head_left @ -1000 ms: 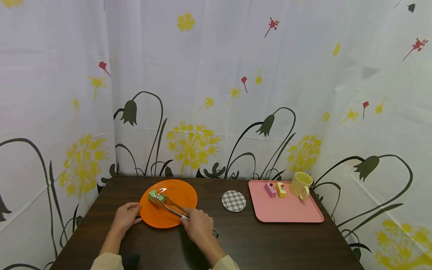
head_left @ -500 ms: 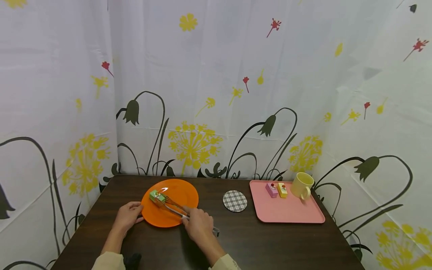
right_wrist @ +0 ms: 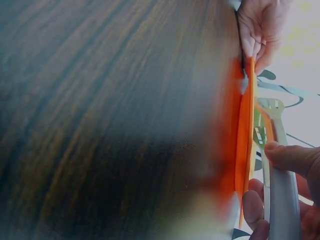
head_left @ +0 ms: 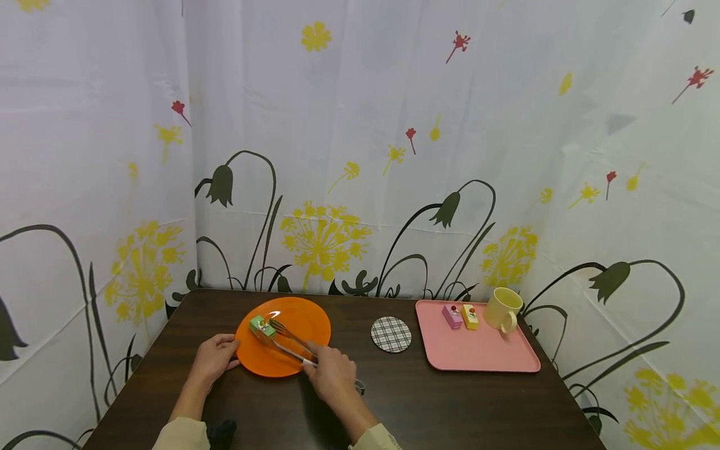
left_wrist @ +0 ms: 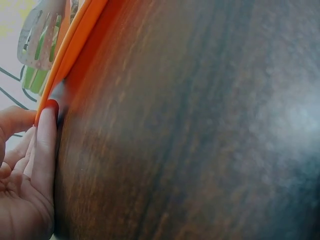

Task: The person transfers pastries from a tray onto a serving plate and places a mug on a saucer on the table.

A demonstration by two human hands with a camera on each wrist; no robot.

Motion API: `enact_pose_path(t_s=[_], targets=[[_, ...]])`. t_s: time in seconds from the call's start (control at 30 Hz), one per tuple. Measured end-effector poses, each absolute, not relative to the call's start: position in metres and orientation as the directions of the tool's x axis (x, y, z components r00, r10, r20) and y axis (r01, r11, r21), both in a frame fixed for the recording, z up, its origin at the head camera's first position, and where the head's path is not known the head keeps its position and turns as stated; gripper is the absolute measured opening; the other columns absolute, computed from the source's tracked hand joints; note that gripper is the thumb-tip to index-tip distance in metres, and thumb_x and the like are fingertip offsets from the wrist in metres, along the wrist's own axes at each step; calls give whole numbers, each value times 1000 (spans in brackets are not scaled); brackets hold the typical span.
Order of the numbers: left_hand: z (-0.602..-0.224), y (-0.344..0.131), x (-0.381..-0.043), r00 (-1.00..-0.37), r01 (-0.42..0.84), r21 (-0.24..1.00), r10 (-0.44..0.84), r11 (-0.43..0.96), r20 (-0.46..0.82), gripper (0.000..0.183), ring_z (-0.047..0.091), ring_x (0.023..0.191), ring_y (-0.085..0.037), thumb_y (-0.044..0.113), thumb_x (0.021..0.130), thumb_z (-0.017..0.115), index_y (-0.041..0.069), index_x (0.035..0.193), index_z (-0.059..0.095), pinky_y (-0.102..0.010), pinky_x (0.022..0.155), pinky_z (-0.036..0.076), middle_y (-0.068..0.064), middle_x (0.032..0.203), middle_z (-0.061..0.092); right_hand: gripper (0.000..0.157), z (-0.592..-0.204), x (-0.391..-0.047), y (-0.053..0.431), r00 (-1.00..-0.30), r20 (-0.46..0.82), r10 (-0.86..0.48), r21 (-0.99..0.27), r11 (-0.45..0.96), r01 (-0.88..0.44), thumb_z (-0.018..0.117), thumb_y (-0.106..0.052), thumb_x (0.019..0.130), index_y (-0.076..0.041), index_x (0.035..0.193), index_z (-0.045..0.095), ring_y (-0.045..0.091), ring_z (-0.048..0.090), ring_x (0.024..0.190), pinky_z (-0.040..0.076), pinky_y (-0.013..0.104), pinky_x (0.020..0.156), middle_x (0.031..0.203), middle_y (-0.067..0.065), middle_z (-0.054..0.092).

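Now the little green cake [head_left: 261, 325] is on the left part of the orange plate [head_left: 312, 328], toward the back. Next to it are the tips of the silver tongs [right_wrist: 284, 205]. Those tips look a bit wider apart than they do a second ago, and more of the cake's front shows. The cake is in about the same spot on the plate. To me, that means the squeeze on the cake is loose or gone, so I guess the cake is being let go there. I can't tell if the tips touch it. The right hand [head_left: 333, 375] has its thumb on one side of the tongs' handle and its fingers wrapped on the other. The left hand [head_left: 214, 359] pinches the plate's left edge, thumb on top and a finger under it, and this looks the same as a second ago. That seems to keep the plate from sliding. Outside the plate, to the right, a round checked coaster [head_left: 390, 334] lies on the dark wood table [head_left: 450, 406]. Past it is a pink tray [head_left: 484, 356]. On the tray, a purple cake [head_left: 452, 316] and a yellow cake [head_left: 469, 317] sit close together near the back, and a yellow mug [head_left: 500, 308] is just beside them, its handle toward the person. Behind everything hangs a white cloth [head_left: 394, 75] with flowers on it.
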State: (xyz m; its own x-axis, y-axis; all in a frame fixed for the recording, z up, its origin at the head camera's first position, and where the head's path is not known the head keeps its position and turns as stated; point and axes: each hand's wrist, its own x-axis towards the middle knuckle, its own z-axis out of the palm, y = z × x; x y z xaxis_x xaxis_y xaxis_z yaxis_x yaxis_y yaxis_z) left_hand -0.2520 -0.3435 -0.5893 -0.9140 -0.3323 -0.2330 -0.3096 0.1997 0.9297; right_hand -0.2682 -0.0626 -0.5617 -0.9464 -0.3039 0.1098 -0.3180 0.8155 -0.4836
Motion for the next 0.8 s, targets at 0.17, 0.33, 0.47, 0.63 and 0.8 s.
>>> enact_pose_path(t_s=[0.17, 0.33, 0.47, 0.63, 0.8], targets=[[-590, -343, -252, -914, -307, 931, -332, 195, -232, 52, 62, 131, -42, 22, 114, 50, -14, 151, 44, -26, 81, 66, -41, 150, 51, 54, -561, -267, -61, -958, 102, -267, -529, 801, -279, 85, -45, 91, -44, 143, 69, 28, 73, 84, 49, 44, 63, 110, -3, 82], [-588, -343, -251, -917, -296, 935, -331, 197, -220, 53, 62, 131, -44, 23, 114, 50, -15, 151, 43, -26, 82, 66, -42, 151, 49, 56, -558, -268, -59, -961, 111, -254, -562, 781, -271, 85, -49, 90, -45, 143, 68, 25, 73, 85, 51, 45, 65, 106, -10, 82], [-586, -342, -251, -918, -300, 931, -329, 207, -223, 54, 61, 130, -45, 23, 115, 50, -16, 152, 41, -26, 81, 66, -42, 151, 48, 55, -556, -269, -53, -960, 149, -237, -577, 767, -279, 85, -50, 91, -47, 143, 68, 27, 75, 92, 54, 49, 68, 109, -10, 82], [-586, -342, -253, -923, -296, 931, -316, 212, -221, 56, 64, 127, -43, 24, 114, 51, -16, 152, 41, -26, 81, 66, -42, 150, 50, 56, -558, -270, -38, -957, 226, -180, -628, 725, -284, 85, -47, 91, -47, 145, 67, 31, 77, 108, 57, 55, 74, 127, -8, 80], [-588, -345, -251, -926, -291, 931, -310, 222, -216, 57, 68, 121, -36, 25, 114, 52, -16, 151, 42, -26, 81, 66, -41, 150, 50, 59, -561, -272, -22, -957, 243, -158, -650, 706, -281, 84, -51, 91, -47, 146, 65, 30, 77, 112, 59, 58, 79, 135, -7, 77]])
